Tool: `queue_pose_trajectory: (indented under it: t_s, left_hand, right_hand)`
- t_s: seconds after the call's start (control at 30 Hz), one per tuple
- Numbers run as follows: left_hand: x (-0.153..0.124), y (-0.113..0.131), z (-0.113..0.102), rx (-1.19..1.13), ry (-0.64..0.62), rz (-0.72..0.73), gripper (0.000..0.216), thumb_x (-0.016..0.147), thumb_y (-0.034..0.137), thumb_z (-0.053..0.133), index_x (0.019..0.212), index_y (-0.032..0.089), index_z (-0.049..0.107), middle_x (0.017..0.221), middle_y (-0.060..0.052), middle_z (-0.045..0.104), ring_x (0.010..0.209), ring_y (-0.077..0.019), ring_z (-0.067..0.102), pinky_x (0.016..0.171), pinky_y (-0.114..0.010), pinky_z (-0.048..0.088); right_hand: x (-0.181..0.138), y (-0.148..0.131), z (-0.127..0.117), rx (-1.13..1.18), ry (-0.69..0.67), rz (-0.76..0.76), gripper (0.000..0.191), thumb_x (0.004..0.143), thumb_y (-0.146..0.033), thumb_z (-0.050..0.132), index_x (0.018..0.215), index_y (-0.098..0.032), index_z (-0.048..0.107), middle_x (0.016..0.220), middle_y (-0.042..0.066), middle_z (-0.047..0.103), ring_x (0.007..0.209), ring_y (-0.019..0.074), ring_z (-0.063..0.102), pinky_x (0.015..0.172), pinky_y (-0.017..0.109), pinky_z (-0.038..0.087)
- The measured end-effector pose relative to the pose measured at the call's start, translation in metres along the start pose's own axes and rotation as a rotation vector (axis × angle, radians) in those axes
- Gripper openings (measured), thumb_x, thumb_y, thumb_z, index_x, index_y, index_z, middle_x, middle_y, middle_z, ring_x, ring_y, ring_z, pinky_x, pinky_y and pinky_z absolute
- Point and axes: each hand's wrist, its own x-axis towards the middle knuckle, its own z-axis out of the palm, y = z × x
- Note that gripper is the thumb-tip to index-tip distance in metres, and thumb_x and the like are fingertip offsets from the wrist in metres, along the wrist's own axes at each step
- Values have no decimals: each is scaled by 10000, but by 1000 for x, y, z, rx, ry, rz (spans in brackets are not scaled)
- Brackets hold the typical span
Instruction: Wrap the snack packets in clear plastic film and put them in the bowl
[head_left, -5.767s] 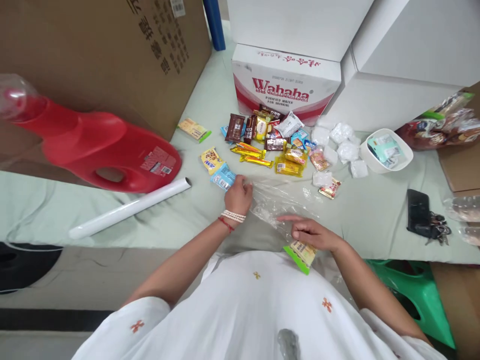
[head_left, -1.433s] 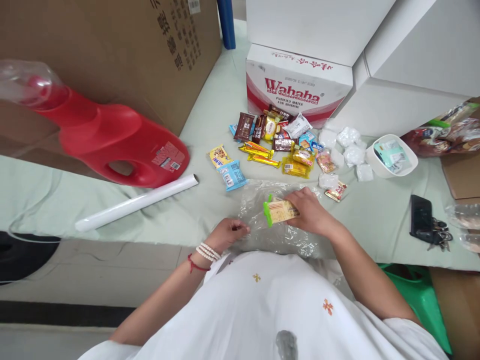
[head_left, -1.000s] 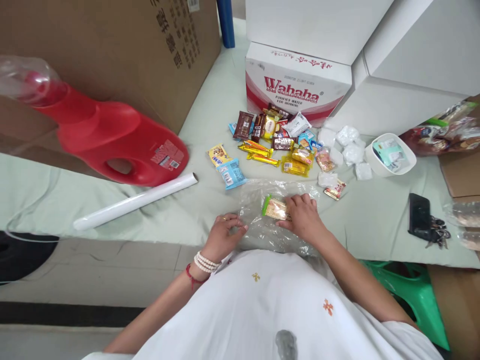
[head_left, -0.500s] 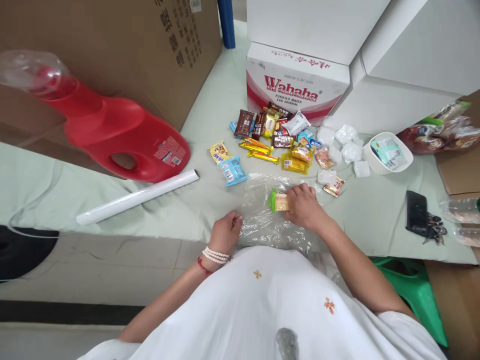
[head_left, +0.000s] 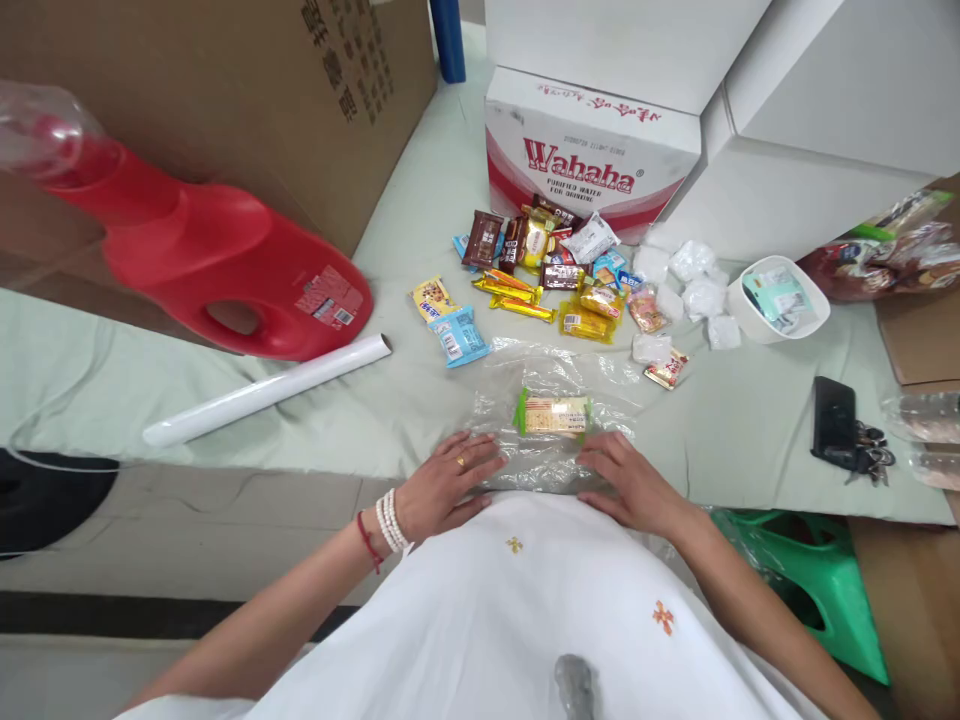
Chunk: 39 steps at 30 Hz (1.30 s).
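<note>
A green-edged packet of crackers lies flat on a sheet of clear plastic film at the table's front edge. At the near left corner of the film rests my left hand, palm down with fingers stretched out. My right hand touches the near right part of the film, its fingers apart, just below the packet. Neither hand holds the crackers. Beyond the film sit a blue snack packet, a yellow snack packet and a heap of wrapped snacks.
A red detergent bottle and a white tube lie left. A Wahaha carton stands behind the snacks. To the right are small white wrapped bundles, a white bowl, a black phone-like object and keys.
My right hand has let go of the cracker packet and drawn back to the film's near edge. My left hand has opened from a closed shape and spread flat.
</note>
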Motion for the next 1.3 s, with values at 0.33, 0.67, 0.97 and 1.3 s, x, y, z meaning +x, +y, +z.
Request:
queue_pose_trajectory:
  t_s: [0.33,0.67,0.97,1.3]
  left_hand:
    - [44,-14,-38,-20,-25,-127,262,994,340,466,935,233,697,913,-82,734,918,-227,682,884,-341,493]
    - [124,-30,-47,402,281,-329,245,901,293,564,1023,151,722,1034,-158,661,997,-299,594,864,-412,473]
    - [93,37,-13,676,325,93,492,901,115,526,1340,305,640,1270,-62,716,969,-211,621,803,-376,424]
    - [118,26,13,678,18,-19,453,993,130,438,1390,247,622,1465,-65,627,1066,-228,633,815,-399,418]
  right_hand:
    - [-12,23,-7,307,74,151,354,1058,-431,413,1005,-243,708,974,86,724,950,237,648,910,410,514]
    - [46,54,-24,-145,52,557,252,990,-347,470,875,-222,657,818,55,704,741,209,607,615,291,309]
    - [51,55,-46,-143,-166,548,190,974,-285,513,899,-216,673,815,41,705,706,176,580,593,268,267]
    - [149,51,-64,-290,-50,285,453,904,-276,666,1320,-103,624,1210,197,658,1139,318,534,923,372,414]
